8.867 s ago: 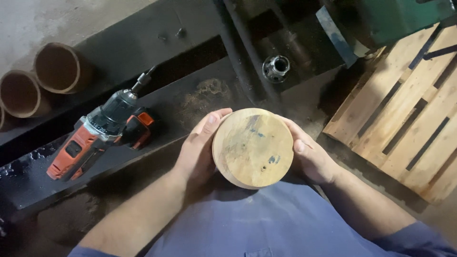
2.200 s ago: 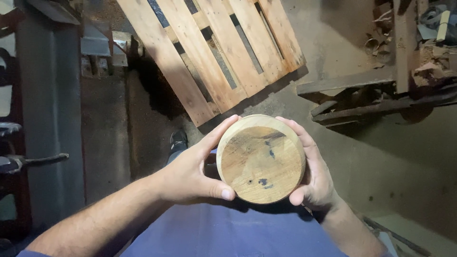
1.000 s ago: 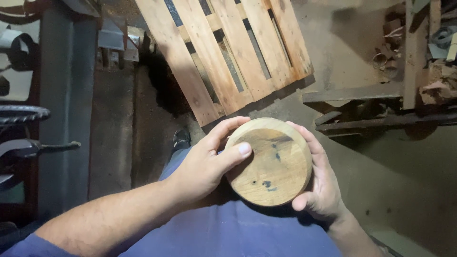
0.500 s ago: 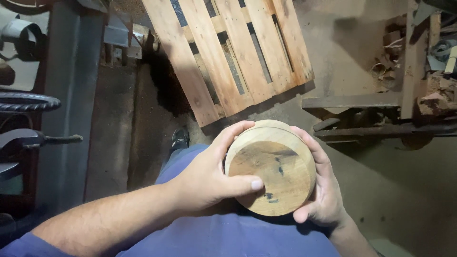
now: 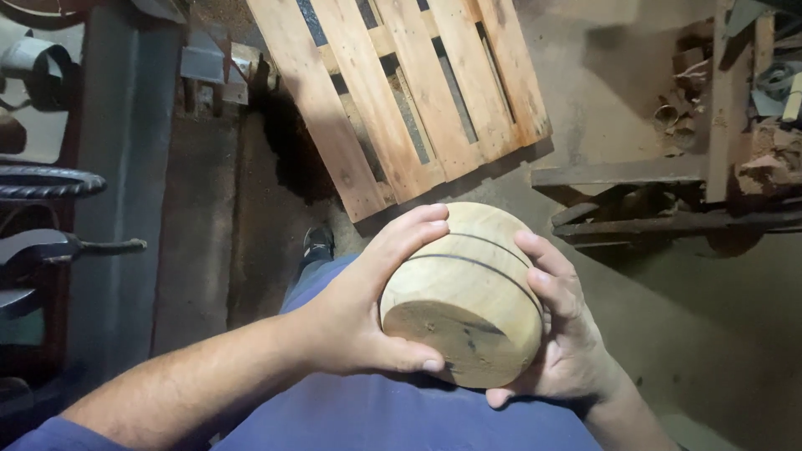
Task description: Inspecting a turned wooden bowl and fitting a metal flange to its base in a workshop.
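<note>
**Both hands clasping a turned wooden block**

The left hand (image 5: pixel 355 321) is gripping the round wooden block (image 5: pixel 464 296) from its left side, thumb lying along the lower rim of the flat face and fingers (image 5: pixel 409 238) curling over the top of the curved wall. The right hand (image 5: pixel 564 334) is cupping the opposite side, its fingers (image 5: pixel 543 271) spreading up over the rounded wall and the palm pressing in from below. Between them the block is sitting tight, held in front of the person's body and above the blue shirt (image 5: pixel 393 418), tilted so that its pale flat face is pointing down and toward the camera. Two thin dark grooves are running around its curved side, and a few small dark marks are showing on the flat face.

Just beyond the block, a wooden pallet (image 5: pixel 401 92) is lying on the dusty concrete floor (image 5: pixel 618 67), slanting across the top of the view. A dark shoe (image 5: pixel 317 242) is peeking out at the end of the blue trouser leg, near the pallet's lower corner. Off to the left, dark metal machine parts (image 5: pixel 50 217) are standing beside a grey upright panel. To the right, rough timber beams and scrap (image 5: pixel 710 167) are piling up, well apart from the hands.
</note>
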